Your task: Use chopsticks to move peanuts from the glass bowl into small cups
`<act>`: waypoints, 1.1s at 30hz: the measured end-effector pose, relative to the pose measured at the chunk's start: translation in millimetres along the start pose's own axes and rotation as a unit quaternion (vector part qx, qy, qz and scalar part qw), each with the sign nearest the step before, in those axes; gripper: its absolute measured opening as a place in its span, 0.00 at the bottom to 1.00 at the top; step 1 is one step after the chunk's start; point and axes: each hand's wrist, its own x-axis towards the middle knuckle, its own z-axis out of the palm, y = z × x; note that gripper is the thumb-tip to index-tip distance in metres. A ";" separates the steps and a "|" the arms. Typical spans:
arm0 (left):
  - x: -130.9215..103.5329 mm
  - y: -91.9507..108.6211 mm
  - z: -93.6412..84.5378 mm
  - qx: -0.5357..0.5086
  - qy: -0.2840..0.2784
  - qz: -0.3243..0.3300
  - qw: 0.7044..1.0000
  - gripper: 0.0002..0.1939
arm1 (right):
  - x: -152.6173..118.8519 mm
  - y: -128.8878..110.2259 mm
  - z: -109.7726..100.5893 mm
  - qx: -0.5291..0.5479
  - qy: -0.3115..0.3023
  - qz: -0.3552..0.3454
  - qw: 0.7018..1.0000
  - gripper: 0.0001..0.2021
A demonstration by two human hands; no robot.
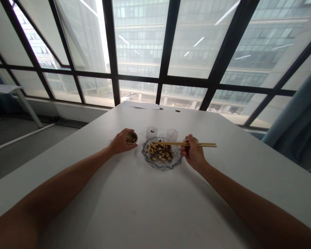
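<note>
Left hand [120, 141]: curled around a small cup [132, 134]; best kept steady, mouth up.
Glass bowl [162, 166]: sits between the hands, holding nut-like pieces [160, 152].
Chopsticks [175, 143]: tips over the pieces; a light, even pinch should suit them.
Right hand [194, 154]: closed around the chopsticks, just right of the bowl.

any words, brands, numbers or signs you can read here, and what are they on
No readable text anywhere.
Paper at the far end of the table: any print is too small and blurred to read.
Chopsticks, glass dish, cup in the left hand: no lettering visible.
</note>
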 end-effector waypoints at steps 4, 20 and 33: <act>0.3 -3.7 0.5 0.001 0.022 -0.035 0.999 0.32 | 0.7 1.1 -1.3 -0.002 -0.005 -0.002 1.000 0.27; 24.3 -20.9 -16.4 0.015 -0.057 -0.136 0.989 0.29 | -0.9 -4.3 3.5 -0.005 -0.006 0.016 1.000 0.28; 103.9 24.9 64.0 0.057 -0.150 -0.112 0.981 0.39 | 0.4 -3.5 1.0 -0.009 0.034 -0.074 0.997 0.29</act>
